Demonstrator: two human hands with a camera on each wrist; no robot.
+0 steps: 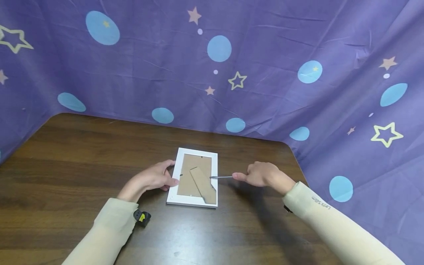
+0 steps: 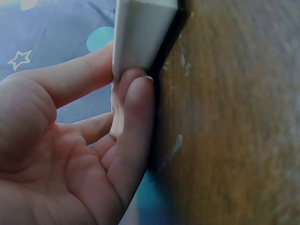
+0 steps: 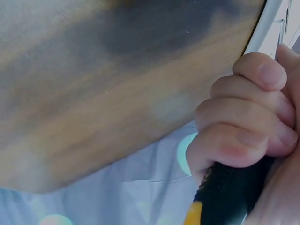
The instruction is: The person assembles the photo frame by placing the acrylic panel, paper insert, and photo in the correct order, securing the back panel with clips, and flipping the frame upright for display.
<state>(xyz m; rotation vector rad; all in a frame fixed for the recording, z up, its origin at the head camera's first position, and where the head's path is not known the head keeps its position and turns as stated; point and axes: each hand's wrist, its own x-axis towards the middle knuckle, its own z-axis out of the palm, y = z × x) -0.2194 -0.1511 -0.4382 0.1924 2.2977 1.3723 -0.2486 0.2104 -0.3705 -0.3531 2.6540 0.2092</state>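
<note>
A white picture frame lies back side up on the table, its brown backing board and slanted stand leg showing. At the frame's left edge my left hand grips it, thumb on the upper side; in the left wrist view the fingers press against its side wall. My right hand holds a screwdriver, whose black and yellow handle shows below the curled fingers in the right wrist view. The thin metal shaft points left, its tip at the backing's right edge.
Small dark tabs sit along the backing's edge. The brown wooden table spreads around the frame. A purple curtain with stars and blue spots hangs behind it and along the sides.
</note>
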